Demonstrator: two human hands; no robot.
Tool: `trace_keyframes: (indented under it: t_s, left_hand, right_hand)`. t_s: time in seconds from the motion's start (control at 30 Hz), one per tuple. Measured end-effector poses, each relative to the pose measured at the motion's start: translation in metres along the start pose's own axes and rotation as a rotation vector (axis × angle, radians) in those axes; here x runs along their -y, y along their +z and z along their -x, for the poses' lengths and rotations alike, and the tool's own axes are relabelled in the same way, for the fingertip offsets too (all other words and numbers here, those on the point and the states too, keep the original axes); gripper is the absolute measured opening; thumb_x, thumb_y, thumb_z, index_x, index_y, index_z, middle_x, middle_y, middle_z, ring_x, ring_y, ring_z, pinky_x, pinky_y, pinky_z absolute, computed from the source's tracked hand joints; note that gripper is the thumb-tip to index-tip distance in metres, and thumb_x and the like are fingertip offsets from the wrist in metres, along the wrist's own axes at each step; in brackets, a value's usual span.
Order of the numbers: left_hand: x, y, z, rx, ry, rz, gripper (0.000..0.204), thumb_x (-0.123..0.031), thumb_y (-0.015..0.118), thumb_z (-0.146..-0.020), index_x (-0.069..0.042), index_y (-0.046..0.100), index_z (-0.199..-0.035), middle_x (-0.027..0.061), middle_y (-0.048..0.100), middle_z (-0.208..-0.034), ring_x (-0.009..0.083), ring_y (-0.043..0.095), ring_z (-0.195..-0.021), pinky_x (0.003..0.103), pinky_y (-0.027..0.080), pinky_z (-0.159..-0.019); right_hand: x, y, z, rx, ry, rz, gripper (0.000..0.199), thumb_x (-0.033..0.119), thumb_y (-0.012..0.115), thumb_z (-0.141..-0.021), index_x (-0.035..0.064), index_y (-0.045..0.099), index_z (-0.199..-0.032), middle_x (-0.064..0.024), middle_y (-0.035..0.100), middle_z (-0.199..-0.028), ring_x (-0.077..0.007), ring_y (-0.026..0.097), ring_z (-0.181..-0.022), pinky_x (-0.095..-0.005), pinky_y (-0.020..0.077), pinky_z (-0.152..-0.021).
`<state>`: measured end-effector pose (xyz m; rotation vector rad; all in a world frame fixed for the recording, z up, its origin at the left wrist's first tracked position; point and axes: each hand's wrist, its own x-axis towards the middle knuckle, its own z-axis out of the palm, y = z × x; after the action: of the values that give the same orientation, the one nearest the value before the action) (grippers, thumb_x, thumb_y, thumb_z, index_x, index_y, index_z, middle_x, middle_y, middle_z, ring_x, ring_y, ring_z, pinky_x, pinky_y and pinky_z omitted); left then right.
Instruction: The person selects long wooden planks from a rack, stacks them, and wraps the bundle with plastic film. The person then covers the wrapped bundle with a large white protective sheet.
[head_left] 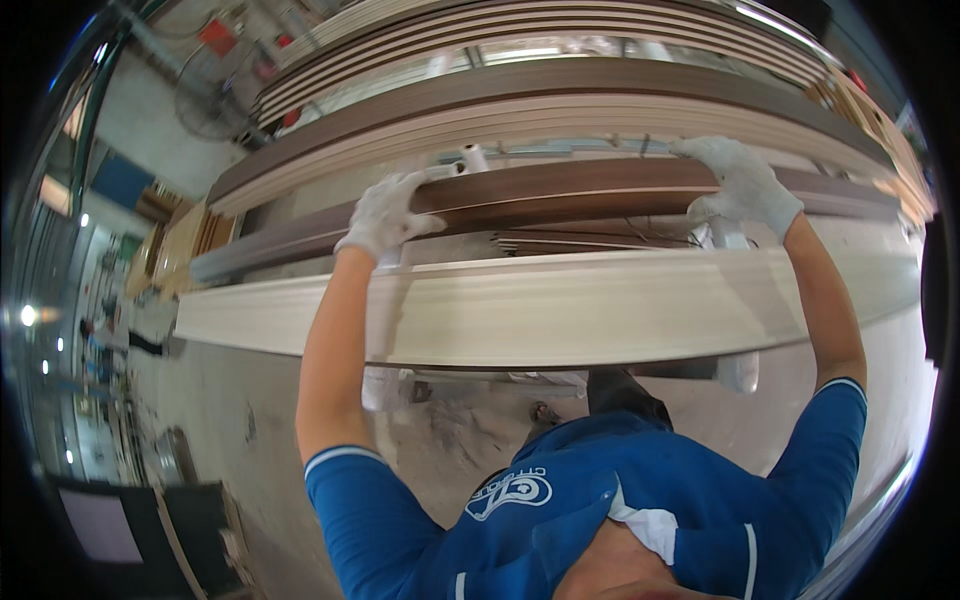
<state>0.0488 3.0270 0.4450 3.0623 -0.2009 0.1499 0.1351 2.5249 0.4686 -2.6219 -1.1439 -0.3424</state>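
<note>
The brown plank (570, 192) lay crosswise in the upper middle of the frame, its long edges bowed by the lens and its greyish left end reaching toward the left side. We had both white-gloved hands on it. Our left hand (388, 212) was left of centre, its fingers grasping the plank, with the thumb on the near side and the other fingers toward the far edge. Our right hand (745, 190) gripped it farther along, in the upper right, its fingers bent over the far edge and its thumb on the near side. Nearer to us, a wide cream board (580, 310) spanned the middle of the frame beneath our bare forearms, above whitish wrapped supports (380, 388) that showed at its lower edge. Between the two pieces we could see thin dark strips (560, 243), and just beyond the plank, near our left hand, a small white roll (474, 158). Stacked brown and pale boards (540, 90) crossed the top, a round fan (207, 95) stood at upper left, and another person (115, 335) was at far left. Our blue shirt (570, 500) filled the bottom.
</note>
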Motion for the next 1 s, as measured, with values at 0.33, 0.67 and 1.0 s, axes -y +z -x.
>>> trace_keyframes:
  t_s: [0.33, 0.67, 1.0]
  left_hand:
    - [0.036, 0.037, -0.076, 0.475, -0.025, 0.111, 0.103, -0.046, 0.093, -0.058, -0.012, 0.052, -0.146, 0.0170, 0.066, -0.132, 0.0352, 0.060, -0.127, 0.045, 0.048, -0.105]
    - [0.031, 0.028, -0.077, 0.433, 0.115, 0.007, 0.096, -0.051, 0.093, -0.056, -0.013, 0.060, -0.137, 0.0150, 0.070, -0.121, 0.0344, 0.063, -0.119, 0.045, 0.049, -0.099]
    - [0.015, 0.001, -0.048, 0.236, 0.192, -0.131, 0.073, -0.039, 0.093, -0.056, -0.009, 0.067, -0.118, 0.0135, 0.071, -0.109, 0.0315, 0.068, -0.104, 0.044, 0.048, -0.092]
  right_hand:
    - [-0.027, 0.083, -0.115, 0.632, 0.060, -0.326, 0.109, 0.030, 0.091, -0.045, 0.0073, 0.054, -0.145, -0.0203, 0.063, -0.137, -0.0352, 0.057, -0.130, -0.0409, 0.0433, -0.112]
    - [-0.018, 0.088, -0.101, 0.382, 0.046, -0.278, 0.095, 0.025, 0.088, -0.044, 0.0029, 0.063, -0.133, -0.0204, 0.069, -0.125, -0.0341, 0.065, -0.119, -0.0391, 0.0500, -0.103]
    - [0.013, 0.066, -0.086, 0.269, -0.020, 0.041, 0.086, 0.020, 0.088, -0.045, 0.0052, 0.060, -0.125, -0.0179, 0.068, -0.107, -0.0379, 0.065, -0.101, -0.0463, 0.0520, -0.088]
